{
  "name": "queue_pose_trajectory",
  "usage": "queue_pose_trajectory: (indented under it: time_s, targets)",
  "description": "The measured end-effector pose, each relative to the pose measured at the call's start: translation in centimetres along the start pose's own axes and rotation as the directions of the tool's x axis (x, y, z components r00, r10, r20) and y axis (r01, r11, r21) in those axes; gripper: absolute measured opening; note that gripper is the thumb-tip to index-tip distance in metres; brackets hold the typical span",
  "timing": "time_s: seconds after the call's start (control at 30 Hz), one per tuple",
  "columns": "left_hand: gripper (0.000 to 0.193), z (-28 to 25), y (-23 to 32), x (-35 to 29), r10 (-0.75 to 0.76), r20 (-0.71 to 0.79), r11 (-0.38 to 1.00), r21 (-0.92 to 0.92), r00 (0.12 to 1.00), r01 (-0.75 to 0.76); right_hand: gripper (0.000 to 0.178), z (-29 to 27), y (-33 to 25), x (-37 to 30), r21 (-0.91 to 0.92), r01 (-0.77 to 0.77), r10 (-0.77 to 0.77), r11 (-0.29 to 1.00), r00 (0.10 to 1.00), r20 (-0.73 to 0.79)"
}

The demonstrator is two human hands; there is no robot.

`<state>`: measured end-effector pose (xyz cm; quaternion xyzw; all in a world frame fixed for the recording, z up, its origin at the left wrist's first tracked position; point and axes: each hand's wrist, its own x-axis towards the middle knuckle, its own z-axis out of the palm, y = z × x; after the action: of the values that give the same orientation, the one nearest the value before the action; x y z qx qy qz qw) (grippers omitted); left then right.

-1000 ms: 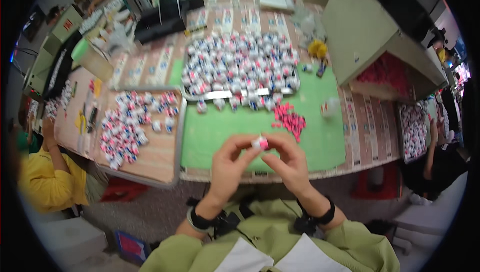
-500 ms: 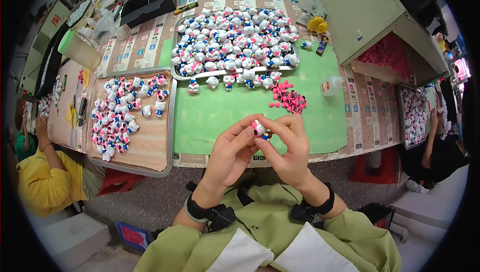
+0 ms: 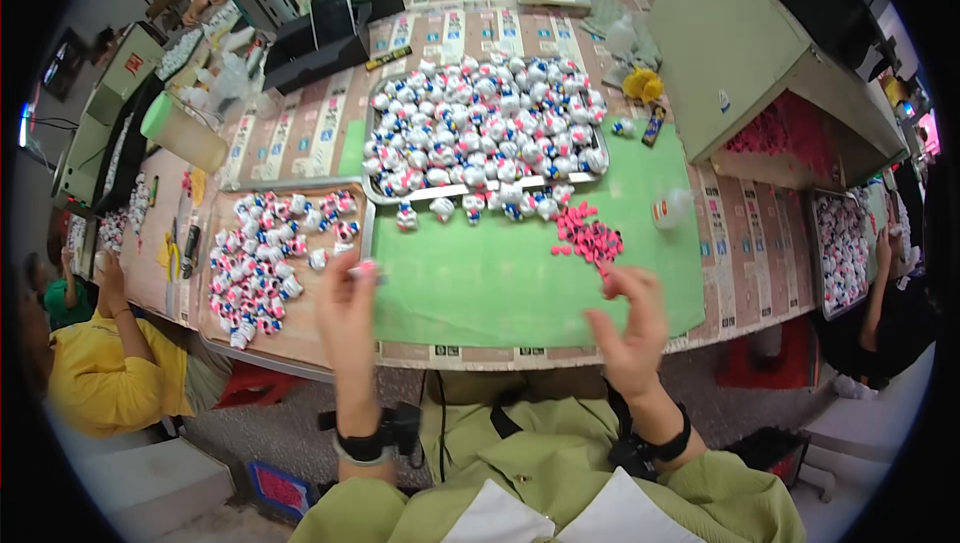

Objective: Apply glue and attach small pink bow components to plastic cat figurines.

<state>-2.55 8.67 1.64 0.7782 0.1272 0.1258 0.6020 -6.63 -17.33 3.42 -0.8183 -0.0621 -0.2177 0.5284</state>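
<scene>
My left hand [image 3: 346, 318], blurred by motion, is over the right edge of the left tray [image 3: 366, 228]. Its fingertips are closed on a small white and pink figurine [image 3: 366, 269]. My right hand [image 3: 634, 335] is at the near right of the green mat [image 3: 470, 293], thumb and index finger apart. Its index fingertip is by the near end of a pile of small pink pieces [image 3: 588, 236]; whether it touches one is unclear. Several white, pink and blue figurines [image 3: 250, 263] lie in the left tray. A metal tray [image 3: 420, 195] heaped with similar figurines [image 3: 480, 123] stands behind the mat, with several in front of it.
A small clear bottle [image 3: 672, 209] stands right of the pink pieces. Farther right is a grey cabinet [image 3: 745, 53]. A lidded jar [image 3: 185, 133], yellow-handled pliers [image 3: 174, 256] and a black box [image 3: 315, 58] are at left. People sit working at both sides.
My hands have parted from their shared hold on the figurine. The left carried it left toward the tray; the right moved right, near the pink pieces. The view has shifted slightly.
</scene>
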Motion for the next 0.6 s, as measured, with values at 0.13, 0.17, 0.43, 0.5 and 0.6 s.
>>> queue_pose_trajectory:
  time_s: [0.13, 0.17, 0.43, 0.5, 0.6]
  targets:
    - [0.021, -5.6, -1.5, 3.4, -0.054, -0.078, 0.836, 0.541, 0.995, 0.088, 0.036, -2.2, 3.9, -0.5, 0.126, -0.116, 0.148, 0.985, 0.948, -0.281]
    - [0.021, -5.4, -1.4, 3.3, 0.097, -0.078, 0.797, 0.603, 0.992, -0.031, 0.037, -2.5, 4.3, -0.3, 0.184, -0.143, 0.200, 0.972, 0.919, -0.341]
    - [0.028, 3.3, 0.5, 3.6, 0.346, 0.189, 0.757, 0.522, 0.919, -0.393, 0.041, -3.4, 5.9, 2.0, 0.206, -0.061, 0.171, 0.977, 0.802, -0.572]
    - [0.030, 5.4, 0.3, 4.3, 0.388, 0.240, 0.680, 0.578, 0.890, -0.452, 0.043, -4.2, 6.2, 0.6, 0.006, -0.003, 0.006, 1.000, 0.855, -0.519]
    - [0.032, 5.4, -0.4, 4.9, 0.283, 0.261, 0.683, 0.621, 0.923, -0.385, 0.039, -6.0, 3.3, 1.4, 0.062, 0.180, -0.190, 0.982, 0.939, 0.285]
